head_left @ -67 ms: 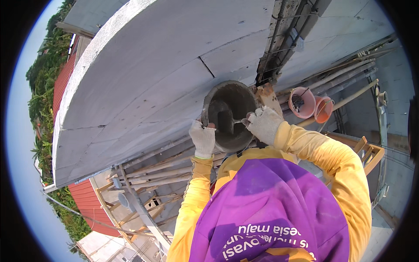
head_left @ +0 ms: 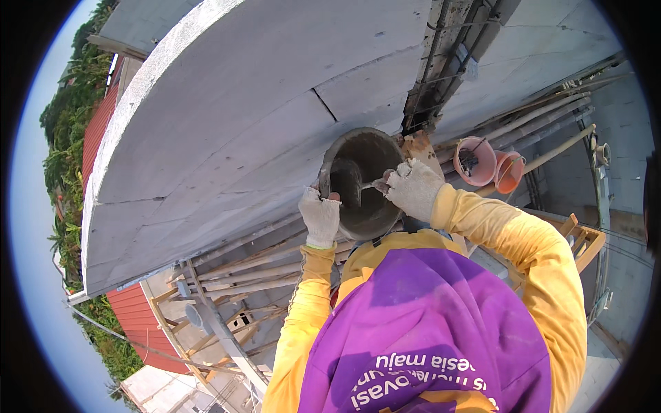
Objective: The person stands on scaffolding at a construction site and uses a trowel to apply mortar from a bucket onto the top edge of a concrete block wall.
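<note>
A grey, mortar-crusted bucket (head_left: pixel 375 148) is tilted with its mouth toward me, against the block wall (head_left: pixel 275 89). In a white knitted glove with bare fingertips, my left hand (head_left: pixel 320 217) is closed on the bucket's left rim. My right hand (head_left: pixel 415 193), gloved the same way, is closed around the handle end of a trowel (head_left: pixel 345 182). The trowel's thin metal neck runs left from my fingers into the bucket. Its blade, coated in grey mortar, lies inside near the left wall. How much mortar sits deeper in the bucket is hard to make out.
A pink bucket (head_left: pixel 478 160) with dark bits in it and an orange bucket (head_left: pixel 509 173) stand to the right by long poles (head_left: pixel 544 120). A wall gap with steel bars (head_left: pixel 441 69) rises ahead. Timber scaffolding (head_left: pixel 227 330) and a red roof (head_left: pixel 144 323) lie far below left.
The trowel blade has turned inside the bucket and shifted slightly up and left. My right hand has moved slightly with it, while my left hand stays at the rim.
</note>
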Tool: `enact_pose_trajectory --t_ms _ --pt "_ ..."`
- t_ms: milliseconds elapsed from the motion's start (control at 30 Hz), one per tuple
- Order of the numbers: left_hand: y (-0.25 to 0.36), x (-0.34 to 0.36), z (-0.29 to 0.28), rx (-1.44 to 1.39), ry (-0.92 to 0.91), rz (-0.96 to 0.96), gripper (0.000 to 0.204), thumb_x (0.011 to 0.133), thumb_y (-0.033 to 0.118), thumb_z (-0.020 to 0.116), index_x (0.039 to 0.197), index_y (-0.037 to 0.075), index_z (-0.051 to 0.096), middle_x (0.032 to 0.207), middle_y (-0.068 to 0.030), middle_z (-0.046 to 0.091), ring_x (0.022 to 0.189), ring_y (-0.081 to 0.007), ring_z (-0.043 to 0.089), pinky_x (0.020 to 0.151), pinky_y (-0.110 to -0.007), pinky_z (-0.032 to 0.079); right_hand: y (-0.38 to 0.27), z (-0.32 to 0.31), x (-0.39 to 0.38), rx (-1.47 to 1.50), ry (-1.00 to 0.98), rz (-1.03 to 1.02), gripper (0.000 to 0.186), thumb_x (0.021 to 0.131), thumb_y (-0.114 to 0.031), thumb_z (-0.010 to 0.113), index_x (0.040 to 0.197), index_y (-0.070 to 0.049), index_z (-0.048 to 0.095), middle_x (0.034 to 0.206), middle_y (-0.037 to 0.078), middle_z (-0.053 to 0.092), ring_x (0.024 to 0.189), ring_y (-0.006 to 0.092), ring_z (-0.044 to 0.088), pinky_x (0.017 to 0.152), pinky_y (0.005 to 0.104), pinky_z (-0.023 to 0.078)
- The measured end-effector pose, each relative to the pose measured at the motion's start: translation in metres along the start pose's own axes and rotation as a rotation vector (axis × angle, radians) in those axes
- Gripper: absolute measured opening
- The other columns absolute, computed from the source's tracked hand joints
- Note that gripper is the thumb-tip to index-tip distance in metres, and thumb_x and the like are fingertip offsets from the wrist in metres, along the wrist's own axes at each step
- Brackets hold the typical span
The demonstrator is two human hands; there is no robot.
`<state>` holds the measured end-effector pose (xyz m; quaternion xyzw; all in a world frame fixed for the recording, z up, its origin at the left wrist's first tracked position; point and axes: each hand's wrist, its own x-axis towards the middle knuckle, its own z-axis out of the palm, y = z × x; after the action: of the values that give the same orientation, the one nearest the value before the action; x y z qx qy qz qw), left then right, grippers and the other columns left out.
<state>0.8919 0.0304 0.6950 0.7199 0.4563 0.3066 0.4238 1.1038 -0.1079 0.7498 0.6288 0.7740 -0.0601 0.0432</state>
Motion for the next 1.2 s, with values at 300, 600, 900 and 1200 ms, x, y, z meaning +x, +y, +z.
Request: enact_pose_trajectory --t_ms 300,600,900,1200 --pt "0.003 0.011 -0.006 0.137 0.011 0.126 0.032 0.073 0.006 0.071 0.104 -0.001 0.069 0.082 -0.0187 0.068 0.073 -0.033 0.065 0.067 -0.041 0.05 0.003 -0.018 -0.009 0.1 -0.243 0.175 0.027 0.093 -0.018 0.057 0.114 -0.01 0.071 0.108 0.011 0.067 0.1 0.0289 0.068 0.082 0.0441 0.052" --pt "0.019 0.02 0.016 0.018 -0.115 0.111 0.026 0.074 0.009 0.072 0.098 0.0 0.068 0.08 -0.0191 0.066 0.074 -0.0379 0.062 0.068 -0.042 0.048 -0.005 -0.002 -0.032 0.234 -0.143 0.384 0.04 0.079 -0.018 0.067 0.117 -0.006 0.068 0.105 0.014 0.066 0.097 0.0319 0.066 0.082 0.0437 0.052" --pt "0.064 0.026 0.036 0.258 -0.233 0.581 0.039 0.073 0.003 0.071 0.111 -0.003 0.07 0.079 -0.0161 0.065 0.071 -0.0315 0.062 0.068 -0.037 0.05 0.0 -0.017 -0.04 0.361 0.01 0.701 0.044 0.075 -0.018 0.07 0.115 0.001 0.065 0.094 0.018 0.068 0.092 0.0365 0.069 0.078 0.0475 0.056" --pt "0.076 0.024 0.043 0.088 -0.345 0.374 0.04 0.074 0.002 0.07 0.113 -0.004 0.07 0.083 -0.015 0.068 0.07 -0.028 0.063 0.068 -0.036 0.051 -0.027 -0.034 -0.091 0.198 0.084 0.596 0.037 0.079 -0.02 0.07 0.111 -0.001 0.068 0.1 0.018 0.068 0.095 0.0348 0.069 0.08 0.0473 0.056"
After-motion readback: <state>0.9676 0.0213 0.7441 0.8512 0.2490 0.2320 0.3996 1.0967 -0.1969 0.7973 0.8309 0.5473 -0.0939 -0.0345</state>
